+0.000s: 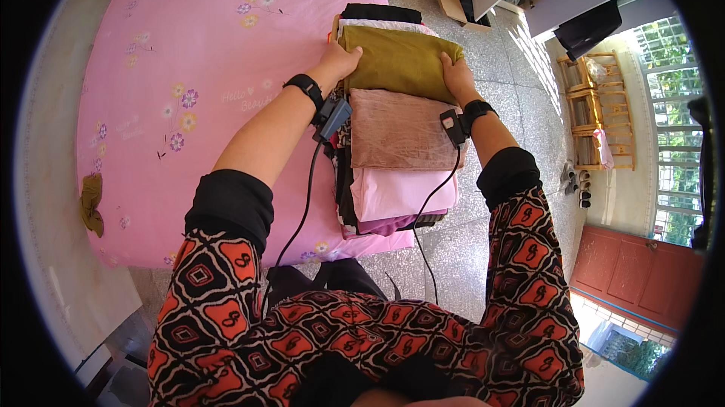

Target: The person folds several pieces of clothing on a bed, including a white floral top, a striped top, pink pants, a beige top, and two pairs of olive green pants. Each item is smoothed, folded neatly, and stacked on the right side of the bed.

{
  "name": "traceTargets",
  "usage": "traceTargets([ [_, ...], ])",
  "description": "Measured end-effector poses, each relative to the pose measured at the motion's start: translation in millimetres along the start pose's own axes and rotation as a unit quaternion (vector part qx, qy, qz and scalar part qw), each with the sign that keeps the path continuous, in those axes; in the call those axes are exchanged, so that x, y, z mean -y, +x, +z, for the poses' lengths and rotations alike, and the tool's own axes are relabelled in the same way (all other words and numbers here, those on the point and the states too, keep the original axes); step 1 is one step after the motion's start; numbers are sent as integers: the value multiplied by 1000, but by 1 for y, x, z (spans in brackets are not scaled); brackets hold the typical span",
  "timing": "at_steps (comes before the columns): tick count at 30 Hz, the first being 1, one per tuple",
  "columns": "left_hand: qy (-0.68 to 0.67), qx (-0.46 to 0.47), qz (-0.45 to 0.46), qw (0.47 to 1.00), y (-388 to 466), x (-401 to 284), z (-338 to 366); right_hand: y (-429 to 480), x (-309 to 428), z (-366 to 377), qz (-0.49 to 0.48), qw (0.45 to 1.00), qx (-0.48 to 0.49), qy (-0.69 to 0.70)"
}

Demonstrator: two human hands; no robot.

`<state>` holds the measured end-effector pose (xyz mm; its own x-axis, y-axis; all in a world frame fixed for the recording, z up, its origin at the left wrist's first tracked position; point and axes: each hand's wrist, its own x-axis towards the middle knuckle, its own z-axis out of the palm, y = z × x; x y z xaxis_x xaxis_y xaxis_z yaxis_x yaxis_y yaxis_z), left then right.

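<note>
My left hand (338,62) grips the left edge of a folded olive-green cloth (399,61), thumb on top. At its right edge, my right hand (457,75) holds the same cloth, also thumb on top; the fingers beneath are partly hidden. The cloth lies over the far part of the folded clothes, in front of a black folded garment (382,13) and a white one (391,26). Nearer to me are a brownish-pink velvety folded cloth (399,135) and a light pink folded garment (402,194), with purple and dark fabrics under them. Both wrists wear black straps with cabled devices.
The clothes rest along the right edge of a bed with a pink floral sheet (226,141). A crumpled olive cloth (92,203) lies at its left edge. An open cardboard box (450,2), a bamboo rack (600,112), shoes (584,189) and a red door (634,274) are to the right.
</note>
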<state>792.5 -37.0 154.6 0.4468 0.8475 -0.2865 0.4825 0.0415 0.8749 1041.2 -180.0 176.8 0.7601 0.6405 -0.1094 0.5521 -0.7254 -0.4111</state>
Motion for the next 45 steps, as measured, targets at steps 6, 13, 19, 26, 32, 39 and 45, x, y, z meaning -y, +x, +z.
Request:
traceTargets([
  [6, -46, -92, 80, 991, -36, 1, 11, 9, -1, -20, -104, 985, 14, 134],
  [13, 34, -83, 9, 996, -70, 18, 4, -2, 4, -6, -83, 995, 18, 44],
  [19, 254, -213, 309, 892, -68, -28, 38, -20, 17, -23, -431, 886, -145, -90],
  [26, 367, -74, 276, 885, -69, 14, 75, -31, -16, 43, -352, 931, 31, -88],
  [32, 349, -93, 236, 902, -71, 20, 67, 0, -44, 44, -269, 958, 97, 13],
  [39, 380, 5, 35, 924, -108, 140, -37, -49, -97, -1, -294, 946, 127, -41],
  [45, 345, 84, -73, 932, -231, 328, -158, -187, -70, -18, -225, 965, -131, -39],
])
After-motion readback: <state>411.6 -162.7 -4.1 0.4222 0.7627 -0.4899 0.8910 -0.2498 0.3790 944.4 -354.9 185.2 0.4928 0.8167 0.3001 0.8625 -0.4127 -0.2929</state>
